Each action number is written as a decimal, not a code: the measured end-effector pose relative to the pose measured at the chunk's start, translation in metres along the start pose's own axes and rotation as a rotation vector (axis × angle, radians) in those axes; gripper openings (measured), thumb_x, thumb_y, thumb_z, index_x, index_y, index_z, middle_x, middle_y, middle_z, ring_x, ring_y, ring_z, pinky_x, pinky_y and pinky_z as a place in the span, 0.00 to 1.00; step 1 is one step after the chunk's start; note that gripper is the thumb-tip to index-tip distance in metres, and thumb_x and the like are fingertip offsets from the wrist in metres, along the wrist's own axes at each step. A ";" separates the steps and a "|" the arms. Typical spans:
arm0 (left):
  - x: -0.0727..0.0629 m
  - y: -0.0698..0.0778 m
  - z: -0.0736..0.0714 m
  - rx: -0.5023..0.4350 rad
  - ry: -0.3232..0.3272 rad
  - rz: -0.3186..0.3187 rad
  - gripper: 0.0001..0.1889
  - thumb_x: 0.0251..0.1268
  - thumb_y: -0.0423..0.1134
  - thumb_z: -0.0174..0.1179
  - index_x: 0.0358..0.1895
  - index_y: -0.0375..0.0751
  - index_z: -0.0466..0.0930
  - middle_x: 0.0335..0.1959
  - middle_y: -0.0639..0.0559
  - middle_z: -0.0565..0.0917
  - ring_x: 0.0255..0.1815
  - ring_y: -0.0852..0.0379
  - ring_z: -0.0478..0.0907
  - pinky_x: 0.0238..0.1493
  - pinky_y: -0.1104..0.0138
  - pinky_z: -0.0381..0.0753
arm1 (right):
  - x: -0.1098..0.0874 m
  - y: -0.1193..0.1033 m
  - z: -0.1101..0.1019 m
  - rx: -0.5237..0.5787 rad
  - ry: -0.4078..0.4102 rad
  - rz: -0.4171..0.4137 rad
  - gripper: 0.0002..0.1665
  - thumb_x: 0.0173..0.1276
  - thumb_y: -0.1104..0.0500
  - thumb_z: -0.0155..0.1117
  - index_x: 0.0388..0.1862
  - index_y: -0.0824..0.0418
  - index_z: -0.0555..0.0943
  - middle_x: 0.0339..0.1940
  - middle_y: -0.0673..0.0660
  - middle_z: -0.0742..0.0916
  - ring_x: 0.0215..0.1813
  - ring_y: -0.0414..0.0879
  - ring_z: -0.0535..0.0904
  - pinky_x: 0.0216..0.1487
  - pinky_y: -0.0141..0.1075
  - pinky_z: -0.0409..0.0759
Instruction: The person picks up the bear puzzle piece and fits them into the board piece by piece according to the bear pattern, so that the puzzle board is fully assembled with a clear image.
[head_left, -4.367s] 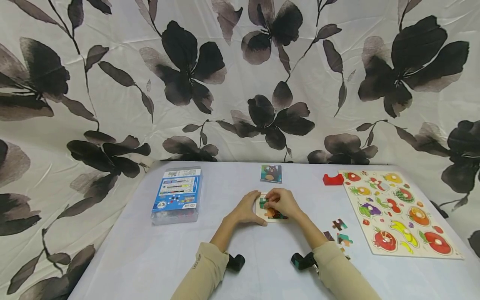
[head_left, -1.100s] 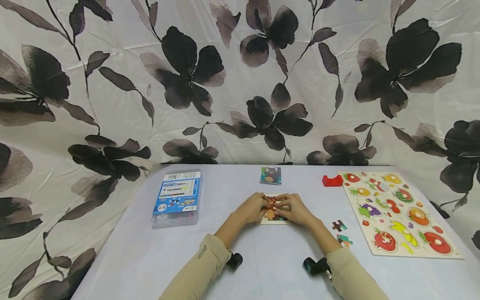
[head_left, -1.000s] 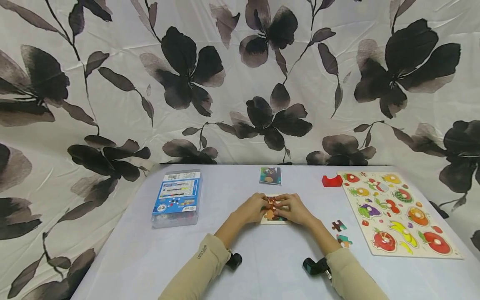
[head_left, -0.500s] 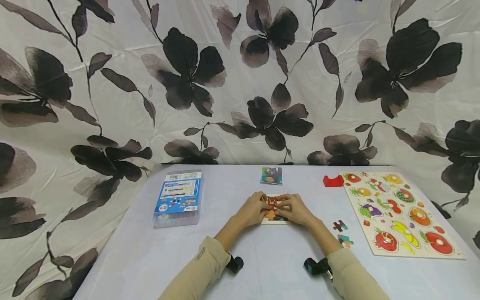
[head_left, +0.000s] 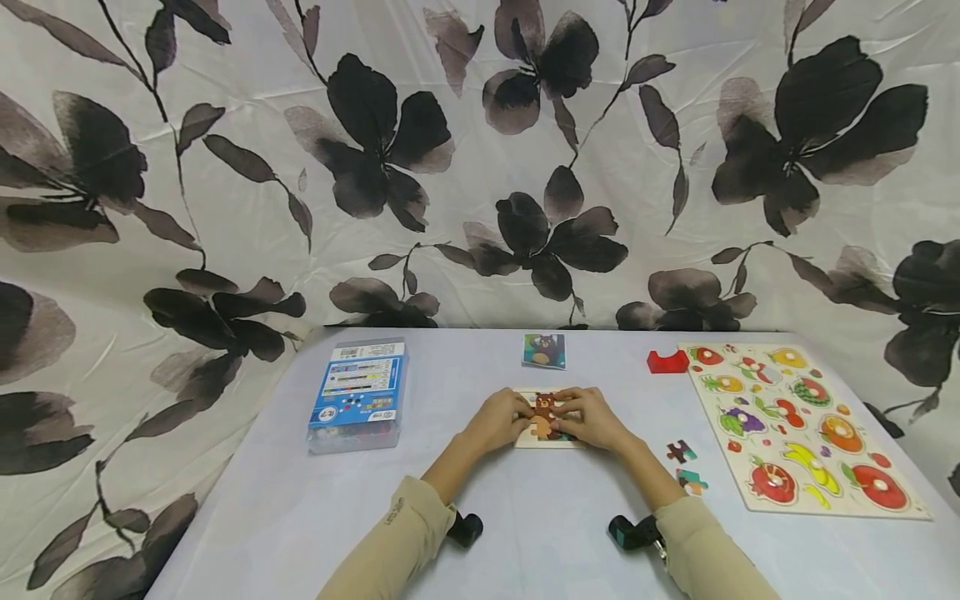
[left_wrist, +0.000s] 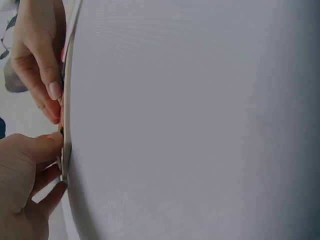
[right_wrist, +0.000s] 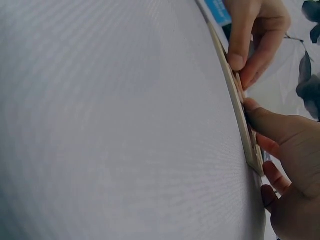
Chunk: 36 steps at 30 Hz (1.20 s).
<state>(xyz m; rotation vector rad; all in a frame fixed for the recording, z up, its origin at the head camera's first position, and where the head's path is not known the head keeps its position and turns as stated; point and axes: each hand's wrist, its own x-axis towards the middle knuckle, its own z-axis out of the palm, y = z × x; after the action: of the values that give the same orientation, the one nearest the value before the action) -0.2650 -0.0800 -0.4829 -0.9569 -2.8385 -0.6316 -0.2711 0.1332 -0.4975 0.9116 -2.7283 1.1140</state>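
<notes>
A small bear puzzle in a pale wooden tray lies at the table's middle, between both hands. My left hand comes in from the left, its thumb and fingers pinching a puzzle piece over the tray. From the right, my right hand rests its thumb and outstretched fingers on the puzzle. The brown bear's head shows between the fingertips, while both sides of the picture are covered. Two loose puzzle pieces, one brown and one teal and orange, lie right of the right forearm.
Behind the tray lies a bear picture card. A clear plastic box with a blue label is at the left. A red block touches the large fruit board at the right. A floral cloth hangs behind the table.
Over several seconds, the bear's head has appeared in the tray and fewer loose pieces lie at the right. In the last half second my left hand shifts slightly left; the right stays.
</notes>
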 end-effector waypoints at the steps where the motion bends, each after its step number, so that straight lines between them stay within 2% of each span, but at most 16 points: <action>1: -0.001 0.000 -0.001 0.001 -0.001 -0.004 0.07 0.60 0.33 0.62 0.38 0.38 0.87 0.44 0.48 0.84 0.48 0.52 0.76 0.54 0.62 0.75 | 0.000 0.000 0.000 0.001 -0.002 0.004 0.15 0.59 0.58 0.69 0.40 0.67 0.86 0.53 0.64 0.81 0.53 0.61 0.69 0.53 0.55 0.68; 4: -0.003 0.000 -0.002 0.009 -0.010 -0.011 0.08 0.61 0.31 0.60 0.40 0.40 0.87 0.48 0.45 0.79 0.51 0.49 0.72 0.55 0.58 0.73 | -0.001 0.001 0.000 0.000 -0.007 0.014 0.15 0.59 0.57 0.69 0.41 0.67 0.86 0.53 0.64 0.81 0.54 0.61 0.69 0.53 0.55 0.68; 10: -0.007 -0.004 -0.002 0.002 -0.003 0.016 0.12 0.60 0.27 0.58 0.44 0.41 0.86 0.41 0.47 0.80 0.44 0.51 0.74 0.48 0.60 0.75 | -0.002 0.002 0.001 -0.001 -0.005 0.011 0.15 0.59 0.58 0.69 0.40 0.67 0.86 0.53 0.64 0.81 0.54 0.62 0.69 0.53 0.55 0.68; 16: -0.007 -0.002 -0.001 0.021 0.022 -0.011 0.10 0.58 0.27 0.60 0.40 0.39 0.87 0.41 0.48 0.83 0.46 0.52 0.76 0.53 0.62 0.75 | -0.002 0.003 0.001 -0.006 -0.002 0.011 0.14 0.59 0.58 0.69 0.40 0.67 0.86 0.52 0.65 0.81 0.54 0.62 0.69 0.53 0.55 0.68; 20: -0.008 0.001 -0.001 0.060 0.007 -0.009 0.10 0.59 0.29 0.59 0.42 0.38 0.87 0.43 0.48 0.83 0.48 0.52 0.76 0.55 0.62 0.74 | -0.003 0.003 0.001 -0.008 -0.005 0.001 0.14 0.59 0.58 0.69 0.40 0.67 0.86 0.52 0.65 0.82 0.53 0.62 0.70 0.53 0.55 0.67; 24: -0.007 0.005 -0.002 0.109 -0.004 -0.010 0.09 0.61 0.33 0.59 0.42 0.40 0.87 0.50 0.47 0.80 0.55 0.51 0.72 0.60 0.60 0.70 | -0.003 0.003 0.000 -0.002 0.004 -0.005 0.14 0.58 0.59 0.70 0.39 0.67 0.86 0.52 0.65 0.82 0.53 0.61 0.70 0.52 0.54 0.68; 27: -0.009 0.007 -0.004 0.126 -0.008 0.000 0.10 0.62 0.35 0.59 0.43 0.39 0.86 0.49 0.46 0.79 0.54 0.51 0.72 0.58 0.61 0.71 | -0.002 0.002 0.000 -0.013 0.005 -0.027 0.14 0.58 0.59 0.69 0.39 0.67 0.86 0.52 0.65 0.82 0.52 0.61 0.71 0.52 0.53 0.67; 31: -0.015 0.007 -0.007 0.108 -0.048 0.003 0.15 0.63 0.38 0.59 0.50 0.34 0.82 0.47 0.45 0.81 0.50 0.51 0.76 0.55 0.63 0.74 | 0.000 0.000 0.000 -0.024 0.004 -0.042 0.13 0.58 0.59 0.69 0.38 0.67 0.86 0.51 0.65 0.82 0.53 0.61 0.71 0.53 0.54 0.67; 36: -0.023 0.008 -0.009 0.071 -0.109 -0.049 0.24 0.63 0.44 0.60 0.56 0.31 0.76 0.58 0.41 0.76 0.63 0.47 0.69 0.65 0.59 0.66 | 0.000 -0.001 -0.001 -0.017 -0.008 -0.017 0.14 0.59 0.59 0.69 0.40 0.68 0.85 0.52 0.65 0.81 0.54 0.62 0.70 0.53 0.55 0.67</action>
<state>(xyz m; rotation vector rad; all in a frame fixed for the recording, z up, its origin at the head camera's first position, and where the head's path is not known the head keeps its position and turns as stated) -0.2428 -0.0911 -0.4763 -0.9404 -2.9655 -0.4939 -0.2709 0.1333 -0.4956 0.9374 -2.7261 1.0851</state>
